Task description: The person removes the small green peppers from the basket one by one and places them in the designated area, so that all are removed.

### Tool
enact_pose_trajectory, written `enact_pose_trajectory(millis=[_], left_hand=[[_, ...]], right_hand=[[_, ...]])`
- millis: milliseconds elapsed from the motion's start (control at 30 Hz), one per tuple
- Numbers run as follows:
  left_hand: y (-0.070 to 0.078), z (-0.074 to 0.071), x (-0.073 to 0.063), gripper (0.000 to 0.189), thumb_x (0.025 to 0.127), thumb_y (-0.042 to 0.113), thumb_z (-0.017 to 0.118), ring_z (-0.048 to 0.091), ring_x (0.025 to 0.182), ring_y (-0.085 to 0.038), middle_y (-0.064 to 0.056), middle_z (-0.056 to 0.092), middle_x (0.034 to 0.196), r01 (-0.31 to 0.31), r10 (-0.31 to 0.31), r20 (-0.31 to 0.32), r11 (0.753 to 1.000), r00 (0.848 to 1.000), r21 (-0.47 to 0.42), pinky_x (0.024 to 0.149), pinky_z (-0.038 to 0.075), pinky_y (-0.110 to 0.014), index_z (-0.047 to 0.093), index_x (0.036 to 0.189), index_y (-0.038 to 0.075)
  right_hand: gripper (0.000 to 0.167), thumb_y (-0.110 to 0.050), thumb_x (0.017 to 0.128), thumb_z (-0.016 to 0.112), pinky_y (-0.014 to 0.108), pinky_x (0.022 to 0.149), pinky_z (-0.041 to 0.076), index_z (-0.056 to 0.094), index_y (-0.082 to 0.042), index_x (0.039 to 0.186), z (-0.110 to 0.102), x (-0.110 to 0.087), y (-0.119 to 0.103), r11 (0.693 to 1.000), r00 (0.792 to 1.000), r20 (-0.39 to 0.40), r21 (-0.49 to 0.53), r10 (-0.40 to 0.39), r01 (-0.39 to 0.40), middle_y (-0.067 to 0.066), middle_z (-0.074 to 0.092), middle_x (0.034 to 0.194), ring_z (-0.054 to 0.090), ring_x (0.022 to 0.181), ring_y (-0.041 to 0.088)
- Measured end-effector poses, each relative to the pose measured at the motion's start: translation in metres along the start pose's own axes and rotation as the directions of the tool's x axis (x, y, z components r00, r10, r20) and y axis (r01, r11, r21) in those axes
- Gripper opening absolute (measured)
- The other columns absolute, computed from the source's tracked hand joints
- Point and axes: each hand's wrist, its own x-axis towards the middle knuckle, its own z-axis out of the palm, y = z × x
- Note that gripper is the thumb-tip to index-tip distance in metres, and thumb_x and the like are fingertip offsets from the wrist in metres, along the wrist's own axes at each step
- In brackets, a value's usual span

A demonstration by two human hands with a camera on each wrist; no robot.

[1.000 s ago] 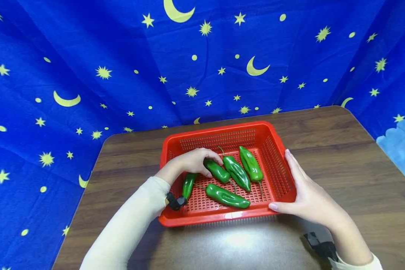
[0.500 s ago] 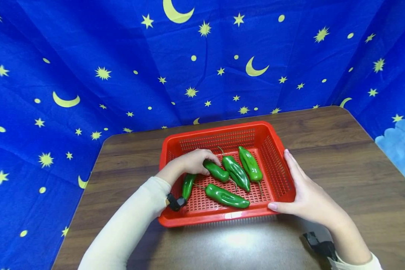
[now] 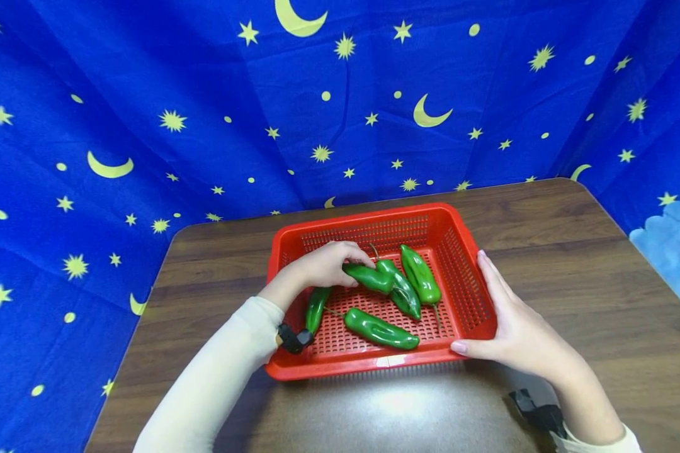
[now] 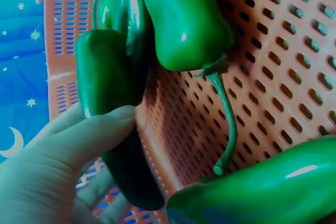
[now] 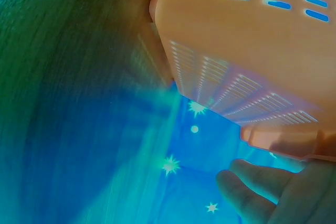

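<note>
My left hand (image 3: 328, 264) reaches into a red perforated plastic basket (image 3: 368, 218) and pinches a glossy green pepper (image 3: 369, 279) between thumb and fingers. The held pepper overlaps a dark green pepper (image 3: 410, 305) in the head view. In the left wrist view, the thumb lies across the pepper's middle. A lighter green pepper (image 3: 420, 275) lies to the right, one more green pepper (image 3: 381, 329) along the front, and a narrow green pepper (image 3: 317, 307) by the left wrist, partly covered. My right hand (image 3: 515, 333) rests at the basket's front right corner, thumb on the rim, straight fingers along the outer side.
The basket stands on a brown wooden table (image 3: 572, 251). A blue curtain (image 3: 215, 94) with yellow moons and stars hangs behind and around the table. A black wrist strap (image 3: 535, 409) sits below my right hand.
My left hand has raised the held pepper slightly and shifted it back and right, so it now overlaps the dark green one. The right hand and basket stay put.
</note>
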Motion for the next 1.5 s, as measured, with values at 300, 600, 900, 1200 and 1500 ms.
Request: enact_pose_trajectory(millis=[300,600,900,1200,1500], left_hand=[[0.016,-0.01,-0.009,0.038,0.086,0.005,0.071,0.058,0.104,-0.014,0.0,0.064,0.119,-0.075,0.076,-0.087,0.997,0.993,0.012,0.094,0.05,-0.032,0.071,0.122,0.019],[0.031,-0.025,-0.022,0.038,0.084,0.007,0.073,0.056,0.1,-0.014,0.002,0.063,0.114,-0.098,0.098,-0.177,0.995,0.979,0.011,0.089,0.049,-0.033,0.071,0.12,0.019],[0.036,-0.039,-0.034,0.04,0.084,0.01,0.073,0.055,0.1,-0.015,0.0,0.061,0.116,-0.124,0.12,-0.259,0.992,0.958,0.0,0.087,0.047,-0.035,0.07,0.124,0.017],[0.04,-0.046,-0.043,0.039,0.085,0.016,0.079,0.057,0.101,-0.016,-0.002,0.062,0.114,-0.153,0.146,-0.306,0.988,0.941,-0.001,0.085,0.049,-0.032,0.071,0.123,0.016],[0.045,-0.053,-0.053,0.039,0.085,0.026,0.08,0.057,0.099,-0.013,0.001,0.062,0.112,-0.156,0.142,-0.36,0.988,0.922,-0.012,0.084,0.049,-0.032,0.071,0.122,0.018]], right_hand=[[0.138,-0.043,0.067,0.09,0.068,0.102,0.038,-0.014,-0.032,0.158,0.002,0.002,-0.002,1.0,1.0,0.008,0.012,-0.008,0.008,0.003,-0.002,0.169,0.031,0.143,0.041],[0.138,-0.043,0.068,0.09,0.069,0.101,0.039,-0.014,-0.033,0.157,0.002,0.002,-0.003,1.0,1.0,0.017,0.023,-0.007,0.007,0.002,-0.004,0.169,0.032,0.142,0.042],[0.137,-0.046,0.068,0.089,0.071,0.1,0.038,-0.014,-0.032,0.158,0.001,0.002,-0.004,1.0,1.0,0.012,0.013,-0.002,0.002,0.005,-0.002,0.169,0.032,0.142,0.044],[0.136,-0.044,0.07,0.089,0.072,0.099,0.038,-0.015,-0.032,0.157,0.002,0.001,-0.005,1.0,1.0,0.019,0.02,0.009,-0.009,0.007,-0.003,0.169,0.034,0.14,0.045],[0.136,-0.044,0.07,0.089,0.072,0.099,0.037,-0.016,-0.033,0.157,0.001,0.0,-0.004,1.0,1.0,0.022,0.017,0.012,-0.013,0.004,-0.006,0.168,0.031,0.142,0.044]])
